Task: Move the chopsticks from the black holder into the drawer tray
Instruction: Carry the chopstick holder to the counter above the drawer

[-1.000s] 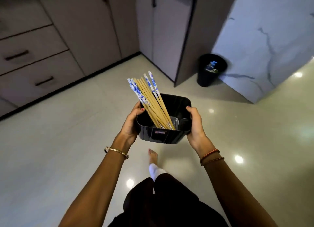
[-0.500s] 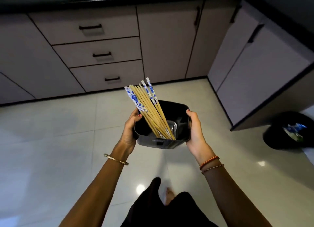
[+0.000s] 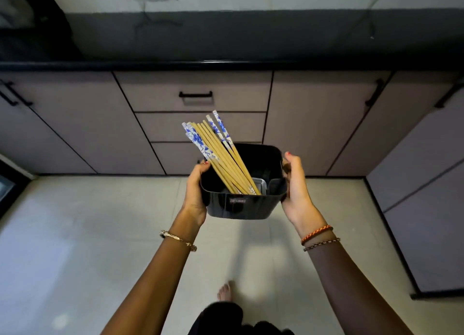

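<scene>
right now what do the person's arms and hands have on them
Both forearms are bare, with no sleeves in view. The left wrist wears a thin gold bangle. The right wrist wears two cords: an orange and red braided one and a thinner dark beaded one below it. The left hand and right hand are gloveless, and the visible fingernails are painted red.

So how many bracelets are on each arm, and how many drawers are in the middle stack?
Gold bangle on left wrist: 1
Thread bracelets on right wrist: 2
Middle drawers, all shut: 3
Total: 6
</scene>
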